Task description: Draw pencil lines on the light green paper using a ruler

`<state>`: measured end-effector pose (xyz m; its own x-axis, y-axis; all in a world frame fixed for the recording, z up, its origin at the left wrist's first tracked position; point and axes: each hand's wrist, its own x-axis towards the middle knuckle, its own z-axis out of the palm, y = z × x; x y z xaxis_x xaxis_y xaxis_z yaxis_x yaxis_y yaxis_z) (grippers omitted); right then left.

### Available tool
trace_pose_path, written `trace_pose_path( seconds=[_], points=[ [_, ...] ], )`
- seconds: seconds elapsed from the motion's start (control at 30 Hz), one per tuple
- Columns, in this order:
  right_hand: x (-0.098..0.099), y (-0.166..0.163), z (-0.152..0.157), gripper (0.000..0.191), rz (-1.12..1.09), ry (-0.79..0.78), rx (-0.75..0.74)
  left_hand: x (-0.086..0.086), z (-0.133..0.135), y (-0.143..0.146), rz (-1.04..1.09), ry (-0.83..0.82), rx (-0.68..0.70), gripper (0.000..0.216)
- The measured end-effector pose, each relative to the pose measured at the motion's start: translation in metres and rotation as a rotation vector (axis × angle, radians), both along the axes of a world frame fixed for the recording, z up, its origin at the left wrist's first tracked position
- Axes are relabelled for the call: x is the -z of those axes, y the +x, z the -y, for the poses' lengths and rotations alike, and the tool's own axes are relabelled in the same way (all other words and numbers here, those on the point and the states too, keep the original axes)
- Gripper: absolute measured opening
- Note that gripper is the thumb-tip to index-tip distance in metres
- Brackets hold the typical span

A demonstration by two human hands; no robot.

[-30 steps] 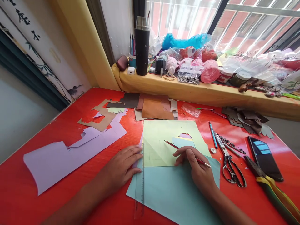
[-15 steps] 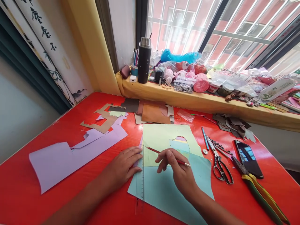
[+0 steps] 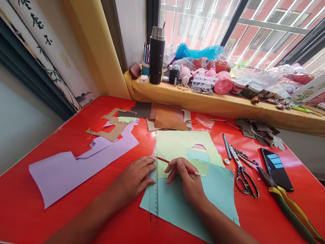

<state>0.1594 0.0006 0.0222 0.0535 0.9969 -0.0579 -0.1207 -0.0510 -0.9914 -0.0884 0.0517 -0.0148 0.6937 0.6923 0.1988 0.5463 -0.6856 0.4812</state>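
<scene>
My left hand (image 3: 133, 179) lies flat with fingers spread, pressing a clear ruler (image 3: 153, 196) onto the paper. A red pencil (image 3: 175, 166) is gripped in my right hand (image 3: 184, 178), its tip touching the light green sheet (image 3: 177, 144) right beside the ruler's edge. The green sheet has a shape cut out of its right part and overlaps a larger pale blue sheet (image 3: 203, 200). All of it rests on a red table (image 3: 63, 217).
Scissors (image 3: 242, 176), a blue pen (image 3: 226, 145), a phone (image 3: 276, 167) and yellow-handled pliers (image 3: 291, 208) lie to the right. Lilac paper (image 3: 76, 164) and brown card scraps (image 3: 111, 130) sit left. A black flask (image 3: 156, 51) and craft clutter fill the yellow window ledge (image 3: 218, 103).
My right hand has slid left across the green sheet, bringing the pencil tip from the sheet's middle to the ruler's edge. The left hand stayed on the ruler.
</scene>
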Motion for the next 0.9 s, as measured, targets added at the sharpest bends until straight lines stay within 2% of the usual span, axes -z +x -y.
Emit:
trace_pose_path(
  seconds=[0.33,0.9],
  points=[
    [0.0069,-0.0018,0.0025,0.046,0.011,0.026,0.017,0.0009,0.0005,-0.0006,-0.016,0.022,0.0,0.035],
    [0.0024,0.0033,0.0009,0.049,0.039,0.031,0.065,-0.0002,0.0001,-0.0026,-0.037,0.017,-0.005,0.039]
  ],
)
